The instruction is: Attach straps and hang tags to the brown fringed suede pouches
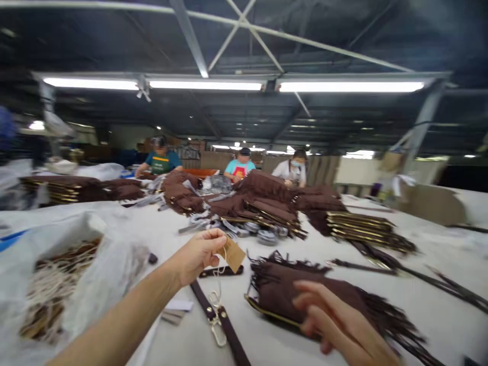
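My left hand (200, 254) pinches a small tan paper hang tag (233, 255) by its edge. White string loops down from the tag toward a dark brown leather strap (234, 335). Metal snap hooks (217, 328) sit at that strap's ends on the table. My right hand (335, 325), a little blurred, is over a dark brown fringed bag (276, 284) with a gold zipper edge. Its fingers are spread with nothing between them; whether they touch the bag I cannot tell. A short dark strap piece (221, 272) lies behind the tag.
A white plastic bag (110, 259) at the left contains stringed tags (57, 284). Piles of brown bags (263, 193) and grey rolled strips (267, 237) cover the table's far side. Stacked zippered bags (358, 229) and dark straps (427, 282) lie right. Several people (239, 165) work opposite.
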{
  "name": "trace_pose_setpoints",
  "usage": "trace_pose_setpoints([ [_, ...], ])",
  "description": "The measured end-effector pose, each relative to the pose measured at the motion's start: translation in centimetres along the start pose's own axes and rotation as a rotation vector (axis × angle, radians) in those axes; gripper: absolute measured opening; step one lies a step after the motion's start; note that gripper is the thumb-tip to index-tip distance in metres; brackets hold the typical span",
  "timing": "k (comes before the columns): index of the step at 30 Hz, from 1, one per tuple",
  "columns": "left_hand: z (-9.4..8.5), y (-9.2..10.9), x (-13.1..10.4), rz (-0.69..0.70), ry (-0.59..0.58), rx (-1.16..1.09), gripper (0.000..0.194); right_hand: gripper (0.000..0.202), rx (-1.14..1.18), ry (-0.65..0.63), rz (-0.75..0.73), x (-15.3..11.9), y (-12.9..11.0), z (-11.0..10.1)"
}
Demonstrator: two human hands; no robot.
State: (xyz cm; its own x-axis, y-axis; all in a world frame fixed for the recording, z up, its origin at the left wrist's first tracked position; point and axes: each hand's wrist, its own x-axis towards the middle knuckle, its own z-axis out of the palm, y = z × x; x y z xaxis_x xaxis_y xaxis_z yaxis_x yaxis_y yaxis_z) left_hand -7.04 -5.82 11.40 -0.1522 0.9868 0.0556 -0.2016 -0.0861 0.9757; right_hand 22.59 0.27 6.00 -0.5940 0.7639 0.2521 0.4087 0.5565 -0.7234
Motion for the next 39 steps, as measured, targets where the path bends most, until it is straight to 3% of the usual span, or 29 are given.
trace_pose_setpoints([
  [2, 4.2, -2.1, 1.1, -0.077, -0.136, -0.005, 0.035, 0.059, 0.226, -0.006, 0.027, -0.4, -1.6, 0.1],
  [4, 7.5, -4.0, 2.0, -0.108, -0.24, 0.006, 0.033, 0.054, 0.298, -0.015, 0.009, 0.2, -2.9, 0.0],
  [7, 10.7, -6.0, 3.0, -0.098, -0.307, -0.024, 0.032, 0.031, 0.25, -0.002, 0.006, 1.0, -3.4, -1.0],
  [9, 11.8, -7.1, 3.4, -0.133, -0.35, -0.081, 0.035, 0.025, 0.217, 0.031, 0.021, 0.8, -2.9, -2.3],
  [14, 13.3, -9.7, 3.4, -0.45, -0.579, -0.17, 0.06, 0.024, 0.197, 0.134, 0.058, -0.7, -1.0, -5.4],
  [17, 13.9, -11.2, 2.6, -0.479, -0.619, -0.132, 0.052, 0.024, 0.208, 0.163, 0.07, -1.4, 0.1, -6.4],
  [21, 14.3, -12.2, 1.7, -0.416, -0.563, -0.012, 0.039, 0.029, 0.188, 0.203, 0.112, -2.4, 1.7, -7.6],
  [25, 13.6, -12.1, 2.2, -0.341, -0.511, 0.224, 0.037, 0.028, 0.066, 0.244, 0.149, -4.8, 2.9, -10.0],
  [28, 13.4, -11.6, 2.9, -0.242, -0.475, 0.399, 0.032, 0.025, -0.119, 0.099, 0.149, -7.8, 3.9, -12.2],
  [31, 15.0, -10.8, 2.7, -0.149, -0.566, 0.53, 0.025, 0.025, -0.32, -0.035, 0.19, -11.0, 4.9, -13.0],
  [33, 17.0, -10.1, 1.8, -0.066, -0.649, 0.671, 0.022, 0.028, -0.377, 0.052, 0.19, -12.4, 5.2, -12.2],
  [36, 20.5, -8.9, 0.2, 0.109, -0.729, 0.869, 0.024, 0.044, -0.063, 0.204, 0.211, -13.0, 4.9, -9.3],
  [39, 23.2, -8.2, -0.5, 0.209, -0.823, 0.889, 0.02, 0.056, 0.57, 0.125, 0.19, -12.5, 4.6, -5.9],
])
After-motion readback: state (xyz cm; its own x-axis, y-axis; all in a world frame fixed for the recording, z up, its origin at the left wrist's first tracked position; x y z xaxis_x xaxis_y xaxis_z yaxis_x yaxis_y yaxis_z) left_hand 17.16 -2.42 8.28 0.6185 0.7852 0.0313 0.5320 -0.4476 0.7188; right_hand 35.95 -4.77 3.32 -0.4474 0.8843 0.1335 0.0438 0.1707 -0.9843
